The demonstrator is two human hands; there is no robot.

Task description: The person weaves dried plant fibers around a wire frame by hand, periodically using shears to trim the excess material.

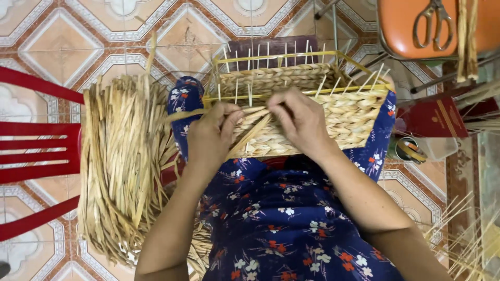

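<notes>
**Both hands at the rim of a half-woven basket**

You have a rectangular woven basket (333,112) resting on your knees, tipped so its open top faces away from you and its near wall faces the camera. The wall is plaited from pale dried straw, and thin upright stakes (250,91) poke out past a yellow wire frame (291,56) running round the top edge.

Your left hand (211,132) sits at the basket's left side, fingers curled shut around a flat straw strand (182,115) whose free end sticks out to the left, past your knuckles. Your right hand (302,122) lies on the middle of the near wall, fingers bent down and pressed against the weave; its fingertips meet the strand work between the two hands, but you cannot tell whether they pinch a strand or only press on it. A second loose strand (250,136) slants down from between the hands across the wall.

Just beside your left knee, a thick bundle of dried straw (122,166) lies on the patterned tile floor (62,47), touching the blue flowered fabric (281,218) over your lap. A red plastic chair (36,151) stands at the far left. At upper right, scissors (432,23) lie on an orange stool seat (401,26), well apart from the basket, and a dark red box (429,118) sits just right of it.
</notes>
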